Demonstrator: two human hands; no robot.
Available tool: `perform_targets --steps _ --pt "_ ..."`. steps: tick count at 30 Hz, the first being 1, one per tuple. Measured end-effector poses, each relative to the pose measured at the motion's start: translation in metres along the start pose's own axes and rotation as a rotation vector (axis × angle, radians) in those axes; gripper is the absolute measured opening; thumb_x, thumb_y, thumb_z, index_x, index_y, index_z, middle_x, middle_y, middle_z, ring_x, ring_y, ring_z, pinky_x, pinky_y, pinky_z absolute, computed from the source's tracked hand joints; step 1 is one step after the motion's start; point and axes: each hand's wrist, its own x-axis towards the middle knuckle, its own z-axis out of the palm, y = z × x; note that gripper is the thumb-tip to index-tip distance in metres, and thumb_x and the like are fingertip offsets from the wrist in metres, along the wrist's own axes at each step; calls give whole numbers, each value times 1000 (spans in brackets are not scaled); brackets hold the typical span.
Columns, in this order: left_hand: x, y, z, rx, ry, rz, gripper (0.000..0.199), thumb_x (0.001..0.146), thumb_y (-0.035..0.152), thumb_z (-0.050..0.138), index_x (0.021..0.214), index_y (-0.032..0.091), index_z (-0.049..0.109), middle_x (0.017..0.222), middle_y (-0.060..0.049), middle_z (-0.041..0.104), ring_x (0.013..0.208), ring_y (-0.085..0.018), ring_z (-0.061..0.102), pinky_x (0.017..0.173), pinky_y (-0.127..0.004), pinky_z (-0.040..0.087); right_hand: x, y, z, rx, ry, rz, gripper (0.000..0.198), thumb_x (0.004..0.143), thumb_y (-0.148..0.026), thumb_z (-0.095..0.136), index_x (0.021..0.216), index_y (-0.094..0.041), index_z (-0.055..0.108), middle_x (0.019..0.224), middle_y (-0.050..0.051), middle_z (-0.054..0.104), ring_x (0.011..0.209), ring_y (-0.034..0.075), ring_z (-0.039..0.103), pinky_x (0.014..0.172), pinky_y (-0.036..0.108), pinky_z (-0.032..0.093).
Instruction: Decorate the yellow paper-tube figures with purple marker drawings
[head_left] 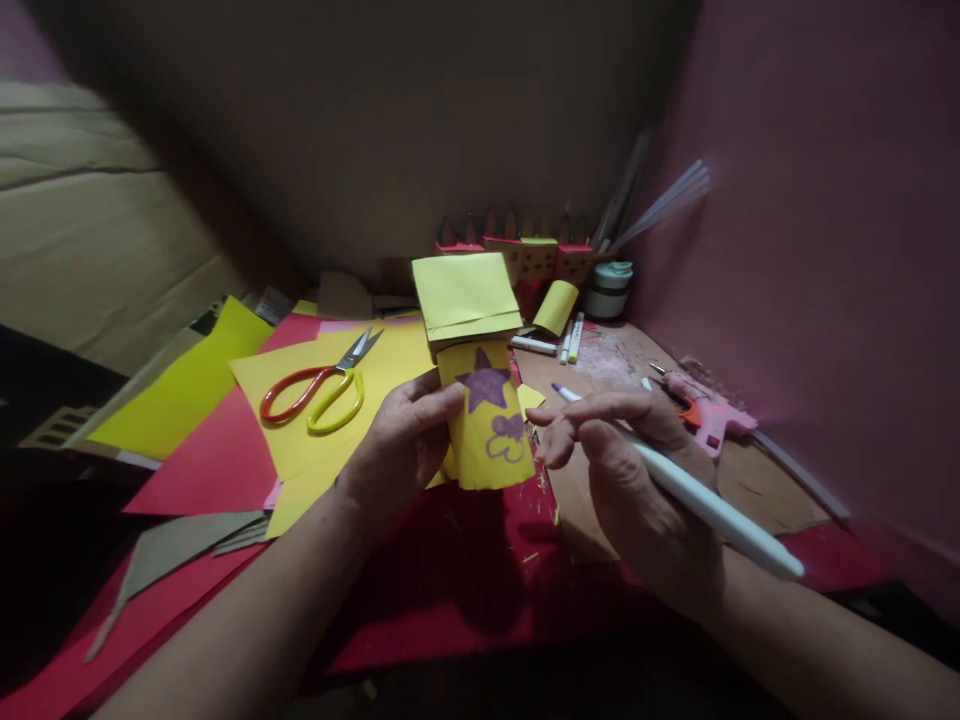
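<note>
My left hand [416, 425] is closed around a yellow paper craft piece [465, 455], its thumb on the front. That piece has a curved lower body with a filled purple star and a partly filled purple flower outline. A boxy yellow top [466, 295] sits above the body. In my right hand [637, 470] rests a white marker [705, 505] with a purple tip. The tip points up and left, apart from the paper. My right fingertips are close to the craft piece's right edge; whether they touch it I cannot tell.
Scissors [311, 395] with red and yellow handles lie on yellow paper [397, 350] at left. A pink glue gun [709, 405] lies on cardboard at right. Capped markers [534, 345], a rolled yellow paper [556, 308] and a lidded jar [607, 290] stand or lie behind. Paper scraps litter the red tabletop [450, 610].
</note>
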Motion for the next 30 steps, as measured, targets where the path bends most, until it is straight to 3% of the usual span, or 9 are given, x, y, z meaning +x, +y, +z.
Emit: perform_targets --steps 3,8,12,18,23,26,28,30 --pt "3 1 -1 -25 17 49 37 66 36 88 93 12 79 90 -13 80 92 -35 76 83 -42 62 11 -5 3 -105 37 -27 3 98 -27 66 100 -28 68 76 -3 69 76 17 69 84 38 58" --pt "4 0 -1 -71 47 76 36 69 33 87 98 15 78 96 -11 80 96 -31 75 83 -38 61 16 -9 9 -195 -84 126 54 75 -30 86 117 -30 53 106 3 65 98 23 70 88 42 60" --pt "3 -2 1 -92 69 78 41 73 29 84 110 16 76 105 -11 80 111 -34 72 96 -41 57 14 2 18 -174 -107 224 69 73 -37 85 127 -28 43 121 8 59 100 25 69 90 47 60" --pt "3 -5 6 -66 90 141 59 72 23 86 129 21 69 103 -8 82 113 -32 71 98 -38 56 18 22 25 -301 -14 111 63 74 -31 81 127 -28 45 114 6 62 101 26 67 92 48 58" --pt "7 -8 4 -73 94 137 62 66 24 90 125 19 71 102 -8 82 109 -32 73 97 -38 56 19 27 25 -319 -24 69 59 76 -25 77 127 -27 48 111 6 63 100 24 66 89 45 58" --pt "8 -8 1 -88 105 129 61 65 25 91 122 18 72 100 -8 82 108 -31 73 97 -38 57 24 19 18 -289 -20 7 37 84 -28 72 118 -26 57 100 3 66 87 20 66 79 38 58" --pt "7 -7 1 -88 95 123 58 65 25 91 120 17 73 99 -9 82 108 -32 73 97 -39 57 27 13 10 -283 69 -58 15 94 -27 61 109 -27 66 88 0 66 80 18 64 77 37 57" --pt "6 -6 1 -84 72 111 56 65 25 90 118 17 74 100 -10 81 108 -33 73 97 -41 58 26 8 5 -277 92 -165 18 98 -25 56 101 -28 74 84 0 67 82 18 65 81 38 56"
